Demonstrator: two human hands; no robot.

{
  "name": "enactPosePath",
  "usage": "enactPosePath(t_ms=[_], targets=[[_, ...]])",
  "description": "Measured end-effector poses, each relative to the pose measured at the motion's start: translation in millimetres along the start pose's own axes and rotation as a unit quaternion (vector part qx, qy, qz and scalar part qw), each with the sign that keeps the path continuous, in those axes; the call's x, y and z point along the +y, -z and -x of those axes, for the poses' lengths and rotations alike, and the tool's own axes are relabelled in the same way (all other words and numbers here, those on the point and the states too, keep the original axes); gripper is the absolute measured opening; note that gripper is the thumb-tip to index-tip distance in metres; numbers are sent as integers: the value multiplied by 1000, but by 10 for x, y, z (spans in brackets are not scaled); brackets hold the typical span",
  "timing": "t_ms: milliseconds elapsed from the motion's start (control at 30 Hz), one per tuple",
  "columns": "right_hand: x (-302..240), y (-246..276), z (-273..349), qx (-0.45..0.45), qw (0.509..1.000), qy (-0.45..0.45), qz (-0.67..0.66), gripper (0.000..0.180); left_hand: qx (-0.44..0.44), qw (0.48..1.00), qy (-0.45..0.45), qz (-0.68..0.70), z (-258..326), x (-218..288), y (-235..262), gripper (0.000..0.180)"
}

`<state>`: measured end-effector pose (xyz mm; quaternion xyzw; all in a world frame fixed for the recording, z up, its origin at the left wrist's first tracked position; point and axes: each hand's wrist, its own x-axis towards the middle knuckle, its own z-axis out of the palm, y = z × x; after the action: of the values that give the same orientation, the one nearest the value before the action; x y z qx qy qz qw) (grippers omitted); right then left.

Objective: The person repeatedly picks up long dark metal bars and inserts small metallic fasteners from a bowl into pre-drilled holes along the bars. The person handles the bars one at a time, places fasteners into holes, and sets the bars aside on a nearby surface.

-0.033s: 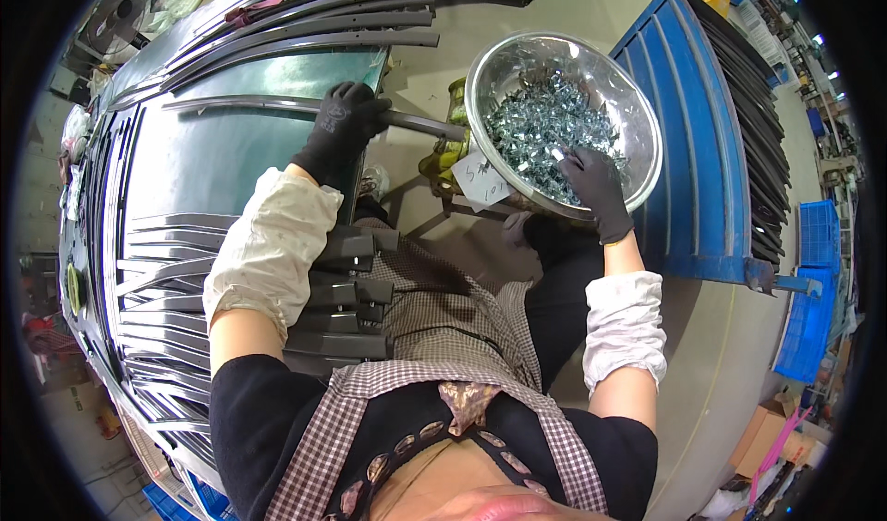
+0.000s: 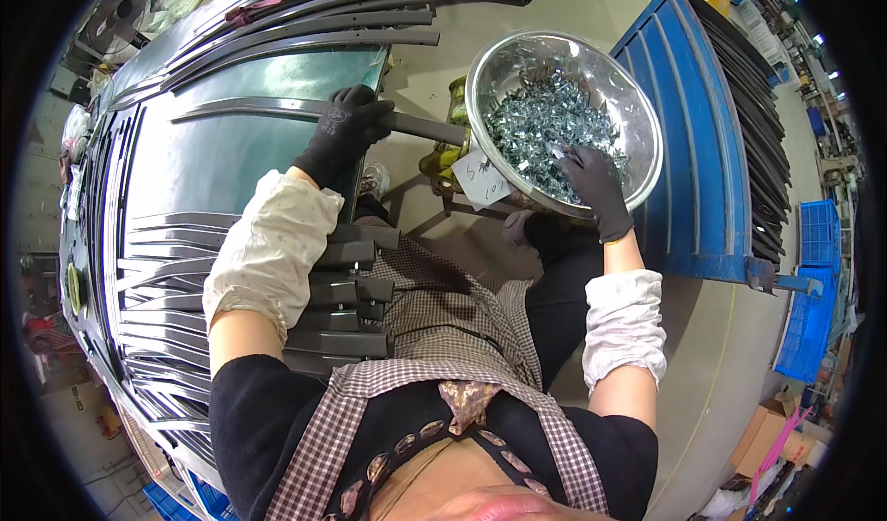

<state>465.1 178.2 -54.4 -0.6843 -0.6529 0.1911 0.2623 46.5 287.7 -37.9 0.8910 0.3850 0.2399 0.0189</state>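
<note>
My left hand [image 2: 346, 133], in a black glove, is wrapped round a long dark grey trim strip [image 2: 420, 126]. One end of the strip reaches past the table edge toward the bowl; the rest runs left above the green tabletop [image 2: 231, 161]. In the large metal bowl [image 2: 637, 165] lies a heap of small shiny metal clips [image 2: 545, 115]. My right hand [image 2: 596, 181], also gloved in black, is inside the bowl's near right part. Its fingers are pinched at the heap, with a bright metal clip [image 2: 558, 152] at the tips.
More trim strips [image 2: 351, 24] lie across the table's far end, and several [image 2: 342, 344] are stacked at its near side, ends overhanging. A blue metal rack [image 2: 684, 142] filled with dark strips stands right of the bowl. A paper label [image 2: 482, 181] hangs beside the bowl.
The trim strip in my left hand has turned slightly, showing more of its broad face, and its left end has shifted a little. My right hand stays almost still in the bowl.
</note>
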Motion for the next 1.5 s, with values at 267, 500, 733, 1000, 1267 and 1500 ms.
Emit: enactPosePath(t_ms=[267, 500, 733, 1000, 1267, 1500], targets=[[-575, 80, 417, -98, 979, -46, -172, 28, -71, 996, -8, 51, 281, 149, 222, 44], [-888, -312, 920, -306, 853, -66, -418, 23, -93, 994, 45, 24, 730, 724, 630, 49], [-1481, -434, 1229, -424, 797, -72, -424, 29, -213, 947, -40, 238, 808, 1582, 816, 28], [-1566, -466, 1393, -73, 951, 263, -146, 63, -228, 947, -14, 226, 933, 1513, 657, 19], [-1464, -409, 1310, -105, 942, 314, -52, 58, -286, 900, 65, 323, 853, 1508, 634, 27], [-1175, -518, 1063, -49, 970, 236, -19, 51, -163, 977, -7, 136, 581, 813, 695, 40]])
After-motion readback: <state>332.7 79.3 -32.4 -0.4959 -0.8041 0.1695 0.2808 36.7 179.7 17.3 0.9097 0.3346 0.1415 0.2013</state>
